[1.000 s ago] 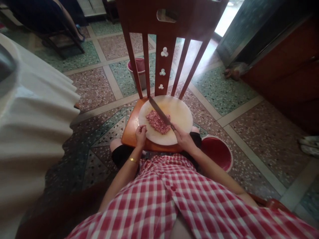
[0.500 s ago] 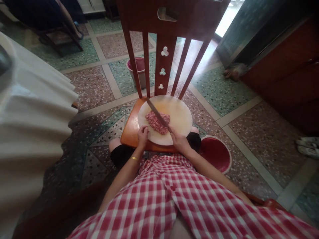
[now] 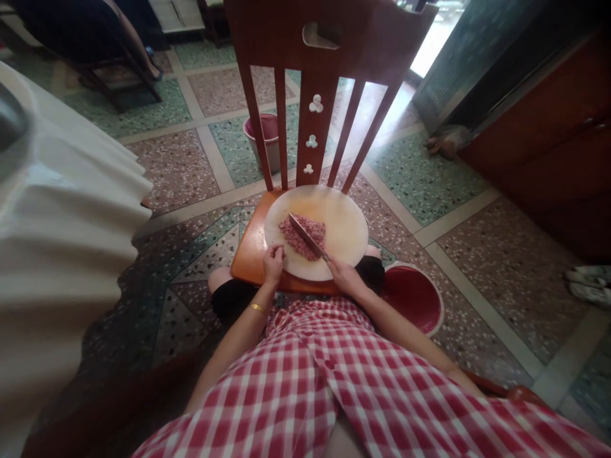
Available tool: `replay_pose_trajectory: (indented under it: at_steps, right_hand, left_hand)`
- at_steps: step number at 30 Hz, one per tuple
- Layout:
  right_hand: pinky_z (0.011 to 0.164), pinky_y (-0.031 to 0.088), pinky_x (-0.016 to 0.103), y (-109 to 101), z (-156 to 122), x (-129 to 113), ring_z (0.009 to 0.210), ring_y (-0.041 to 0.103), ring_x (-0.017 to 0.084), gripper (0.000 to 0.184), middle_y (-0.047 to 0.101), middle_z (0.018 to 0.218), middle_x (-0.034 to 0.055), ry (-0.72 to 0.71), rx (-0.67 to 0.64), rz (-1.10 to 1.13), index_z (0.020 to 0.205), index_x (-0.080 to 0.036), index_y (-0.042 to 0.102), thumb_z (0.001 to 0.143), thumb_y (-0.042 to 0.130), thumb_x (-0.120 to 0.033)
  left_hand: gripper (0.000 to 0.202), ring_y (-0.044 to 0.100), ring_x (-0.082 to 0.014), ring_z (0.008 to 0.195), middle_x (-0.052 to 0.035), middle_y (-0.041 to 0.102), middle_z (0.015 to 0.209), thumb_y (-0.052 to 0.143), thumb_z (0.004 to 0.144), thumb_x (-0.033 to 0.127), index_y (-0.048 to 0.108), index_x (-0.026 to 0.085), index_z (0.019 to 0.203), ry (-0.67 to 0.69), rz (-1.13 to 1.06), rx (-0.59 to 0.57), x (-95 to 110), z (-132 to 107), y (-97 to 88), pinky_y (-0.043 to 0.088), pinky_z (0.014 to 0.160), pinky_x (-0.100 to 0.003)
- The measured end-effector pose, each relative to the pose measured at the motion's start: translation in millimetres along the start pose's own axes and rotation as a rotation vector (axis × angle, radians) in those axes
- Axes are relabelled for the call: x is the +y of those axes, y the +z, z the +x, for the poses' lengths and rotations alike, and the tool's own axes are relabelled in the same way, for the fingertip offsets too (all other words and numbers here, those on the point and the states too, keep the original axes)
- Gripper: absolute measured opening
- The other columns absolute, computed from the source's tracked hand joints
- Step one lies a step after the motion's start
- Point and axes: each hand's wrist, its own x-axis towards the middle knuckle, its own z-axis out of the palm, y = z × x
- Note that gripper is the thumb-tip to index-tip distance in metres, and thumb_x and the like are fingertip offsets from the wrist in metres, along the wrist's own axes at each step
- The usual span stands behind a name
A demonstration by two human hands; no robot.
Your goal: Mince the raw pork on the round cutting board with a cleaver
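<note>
Wearing a red-and-white checked garment, with a gold-coloured bangle on the left wrist. To the left, near at hand, a table draped in a pale, folded cloth. Clamps the right hand on the handle of a knife, with the blade slanting forward and to the left over a patch of minced meat; cannot tell how far into it. Curls the left hand loosely, fingertips drawn together, at the near left rim of a round pale board; cannot tell whether pinching anything. On the board, left of centre, the meat; under the board, the orange-brown seat of a wooden chair. On the floor to the right of the seat, a red-lined bucket. Beyond the slatted chair back, a bin, also red inside. Farther off at upper left, another person's leg beside a dark chair.
</note>
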Motion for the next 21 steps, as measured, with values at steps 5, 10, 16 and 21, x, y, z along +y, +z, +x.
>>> replay_pose_trajectory:
  at_steps: [5, 10, 16, 21]
  right_hand:
    - [0.093, 0.044, 0.032, -12.7, -2.2, -8.0, 0.11, 0.054, 0.02, 0.048, 0.047, 0.132, 0.0045, -0.143, 0.186, 0.078, 0.141, -0.023, 0.028, 0.093, 0.032, -0.03]
    - [0.083, 0.049, 0.034, 0.6, -0.9, 1.4, 0.099, 0.061, 0.022, 0.045, 0.061, 0.117, 0.0055, 0.0, 0.003, -0.041, 0.137, -0.025, 0.035, 0.092, 0.036, -0.029]
    - [0.092, 0.044, 0.031, -7.4, -4.3, -0.7, 0.111, 0.054, 0.02, 0.047, 0.048, 0.132, 0.0047, -0.143, 0.182, 0.043, 0.139, -0.023, 0.032, 0.093, 0.031, -0.033]
    - [0.083, 0.048, 0.032, 9.5, -3.6, 10.1, 0.096, 0.062, 0.02, 0.045, 0.063, 0.114, 0.004, -0.041, -0.002, -0.068, 0.137, -0.027, 0.036, 0.092, 0.035, -0.031]
  left_hand:
    - [0.019, 0.049, -0.0076, 0.058, 0.0019, 0.052, 0.063, 0.053, 0.071, 0.03, 0.059, 0.015, 0.081, -0.015, -0.026, 0.0, -0.4, -0.3, -0.3, 0.04, 0.057, -0.019]
    - [0.018, 0.049, -0.0073, 0.056, 0.0023, 0.051, 0.062, 0.053, 0.071, 0.03, 0.059, 0.015, 0.08, -0.008, -0.04, 0.019, 5.3, -3.6, -2.2, 0.04, 0.056, -0.019]
    - [0.02, 0.049, -0.0068, 0.057, 0.0024, 0.052, 0.064, 0.054, 0.071, 0.032, 0.058, 0.016, 0.082, 0.018, -0.096, 0.042, 19.8, -3.8, -7.1, 0.041, 0.058, -0.02]
    - [0.019, 0.049, -0.0063, 0.056, 0.0021, 0.052, 0.064, 0.054, 0.071, 0.032, 0.058, 0.016, 0.081, 0.019, -0.115, 0.057, 26.2, -3.8, -6.7, 0.041, 0.056, -0.019]
